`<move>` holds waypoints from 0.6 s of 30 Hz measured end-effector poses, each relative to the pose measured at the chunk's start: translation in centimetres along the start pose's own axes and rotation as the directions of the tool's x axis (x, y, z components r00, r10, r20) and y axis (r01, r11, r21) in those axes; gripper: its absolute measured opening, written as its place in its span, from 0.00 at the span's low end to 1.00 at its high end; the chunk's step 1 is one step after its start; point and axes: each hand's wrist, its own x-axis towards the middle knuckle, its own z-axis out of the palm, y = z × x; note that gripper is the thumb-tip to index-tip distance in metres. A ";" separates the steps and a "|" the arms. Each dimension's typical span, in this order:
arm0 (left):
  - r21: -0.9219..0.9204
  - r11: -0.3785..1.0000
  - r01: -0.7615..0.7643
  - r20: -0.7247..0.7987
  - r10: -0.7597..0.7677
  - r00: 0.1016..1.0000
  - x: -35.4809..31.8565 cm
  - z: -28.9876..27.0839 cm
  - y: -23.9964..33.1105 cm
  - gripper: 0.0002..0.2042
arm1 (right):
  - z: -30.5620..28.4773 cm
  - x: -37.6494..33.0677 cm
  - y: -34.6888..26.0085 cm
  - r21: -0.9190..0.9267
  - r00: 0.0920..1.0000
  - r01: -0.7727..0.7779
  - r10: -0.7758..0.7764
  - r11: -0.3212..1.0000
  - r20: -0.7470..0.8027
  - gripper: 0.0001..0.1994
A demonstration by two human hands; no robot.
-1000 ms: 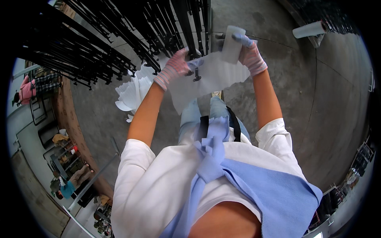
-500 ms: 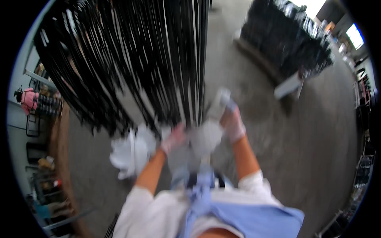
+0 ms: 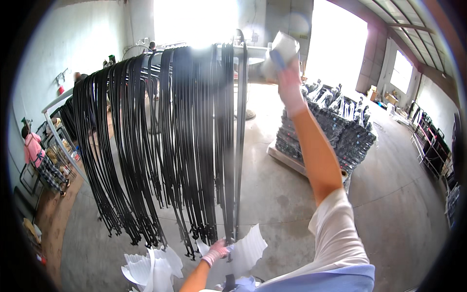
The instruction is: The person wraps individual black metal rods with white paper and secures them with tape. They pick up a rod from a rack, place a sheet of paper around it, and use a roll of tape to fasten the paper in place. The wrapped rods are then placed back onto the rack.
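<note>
Raised at the far right end of the rack, my right hand (image 3: pixel 290 87) is closed around a translucent white roll (image 3: pixel 287 46) that looks like wrapping film, with a blue patch by the fingers. Low down, my left hand (image 3: pixel 217 251) grips a white foam sheet (image 3: pixel 250 248) at the bottom ends of the black bent tubes (image 3: pixel 187 146). Its fingertips are partly hidden by the foam. Many of these slim tubes hang side by side in front of me. My hands wear thin pale gloves. More white foam sheets (image 3: pixel 153 267) gather left of my left hand.
The tubes hang from a pale rack (image 3: pixel 63 100). Right of it, a pallet (image 3: pixel 287 158) bears a tall stack of dark wrapped parts (image 3: pixel 326 131). A person in a pink top (image 3: pixel 34 148) stands far left. More frames line the right wall (image 3: pixel 438 92).
The view has tilted up. My right hand has risen with the roll from beside the foam to the rack's top. My left hand has stayed low by the tube ends.
</note>
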 end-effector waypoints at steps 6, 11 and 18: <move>-0.096 0.989 0.108 0.024 -0.106 0.994 -0.7 0.4 -1.3 0.22 | 4.2 9.6 1.5 -0.211 0.962 -0.259 0.271 0.943 0.029 0.34; 0.001 0.997 0.076 0.028 -0.076 0.997 -2.3 -0.2 1.8 0.23 | 5.4 11.1 4.3 -0.560 0.900 -0.312 0.428 0.768 0.086 0.37; -0.171 0.965 0.200 0.009 -0.202 0.979 -1.5 -0.2 0.4 0.19 | 6.1 10.9 4.6 -0.573 0.902 -0.335 0.430 0.748 0.035 0.41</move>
